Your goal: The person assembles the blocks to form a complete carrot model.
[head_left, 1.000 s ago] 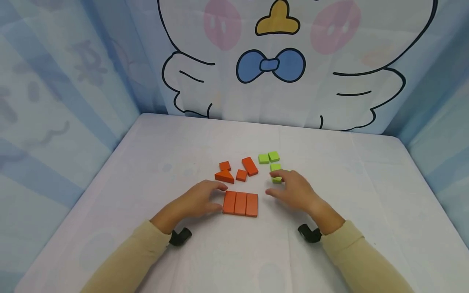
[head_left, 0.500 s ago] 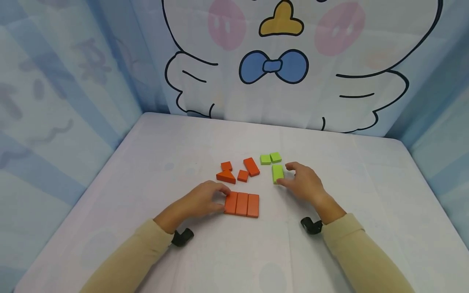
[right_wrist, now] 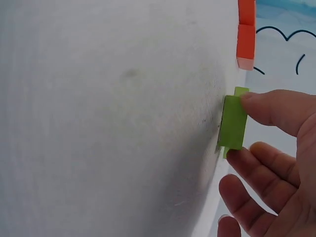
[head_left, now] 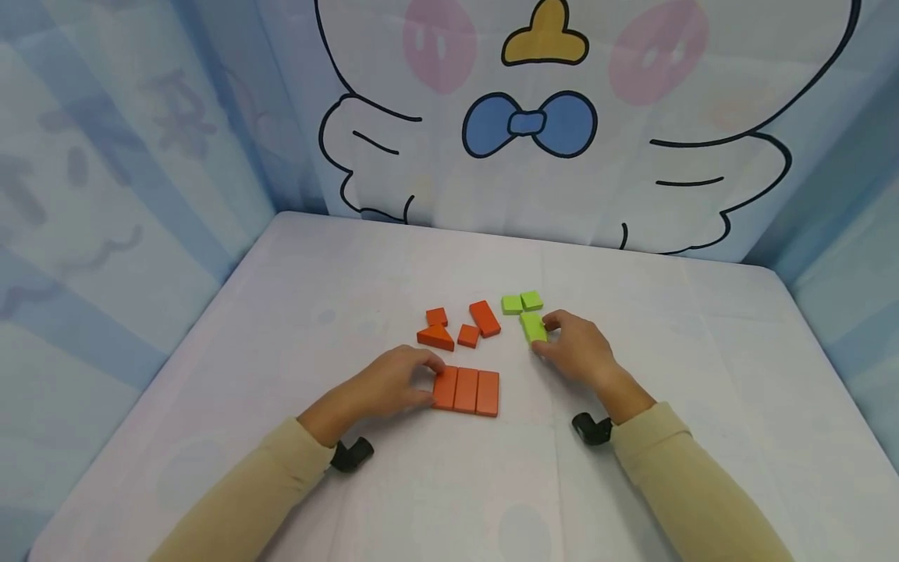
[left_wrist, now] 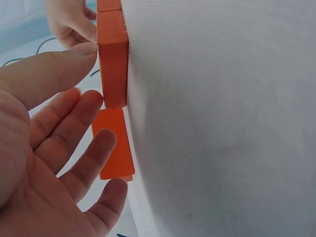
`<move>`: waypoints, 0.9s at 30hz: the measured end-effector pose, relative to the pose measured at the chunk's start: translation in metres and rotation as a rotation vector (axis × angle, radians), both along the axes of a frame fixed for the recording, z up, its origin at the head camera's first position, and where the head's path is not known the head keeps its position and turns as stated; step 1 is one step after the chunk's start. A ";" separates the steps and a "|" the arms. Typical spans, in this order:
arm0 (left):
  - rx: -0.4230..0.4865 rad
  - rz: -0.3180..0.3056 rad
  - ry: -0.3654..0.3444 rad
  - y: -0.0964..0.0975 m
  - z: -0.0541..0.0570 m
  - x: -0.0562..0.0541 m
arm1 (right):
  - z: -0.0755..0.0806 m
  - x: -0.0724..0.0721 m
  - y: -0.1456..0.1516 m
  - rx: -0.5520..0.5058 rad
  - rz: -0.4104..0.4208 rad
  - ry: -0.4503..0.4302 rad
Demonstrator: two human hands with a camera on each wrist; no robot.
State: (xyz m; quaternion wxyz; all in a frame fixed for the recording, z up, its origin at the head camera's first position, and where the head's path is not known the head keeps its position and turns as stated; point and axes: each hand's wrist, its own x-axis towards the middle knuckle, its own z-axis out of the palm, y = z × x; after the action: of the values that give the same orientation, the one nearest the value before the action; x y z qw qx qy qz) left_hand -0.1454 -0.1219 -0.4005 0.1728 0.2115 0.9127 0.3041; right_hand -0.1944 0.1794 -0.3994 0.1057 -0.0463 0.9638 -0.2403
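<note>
Three orange rectangular blocks lie side by side in a row on the table. My left hand is at the row's left end, its thumb and fingertips touching the leftmost block, fingers loosely spread. To the right, my right hand pinches a green rectangular block between thumb and a fingertip; its other fingers hang free. In the head view, that block sits just below two small green square blocks. Whether it is lifted off the table I cannot tell.
Behind the row lie loose orange pieces: a triangular block, two small squares and a tilted rectangular block. A pale cloth covers the table. Printed curtains stand at the back and sides.
My right hand has come round to the green block's right side and now pinches it; the block has turned slightly. My left fingers have moved slightly onto the leftmost orange block.
</note>
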 end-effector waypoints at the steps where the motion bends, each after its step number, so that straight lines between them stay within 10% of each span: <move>1: 0.000 0.001 -0.001 0.000 0.000 0.000 | 0.000 0.000 0.000 -0.004 0.002 0.002; 27: -0.002 0.015 -0.008 -0.001 -0.001 -0.001 | -0.001 0.003 -0.003 -0.012 0.221 0.010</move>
State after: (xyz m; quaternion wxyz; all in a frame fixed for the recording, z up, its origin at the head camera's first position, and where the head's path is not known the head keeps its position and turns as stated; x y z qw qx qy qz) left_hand -0.1462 -0.1225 -0.4013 0.1745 0.2030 0.9138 0.3055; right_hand -0.1915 0.1764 -0.4007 0.1266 -0.1544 0.9518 -0.2330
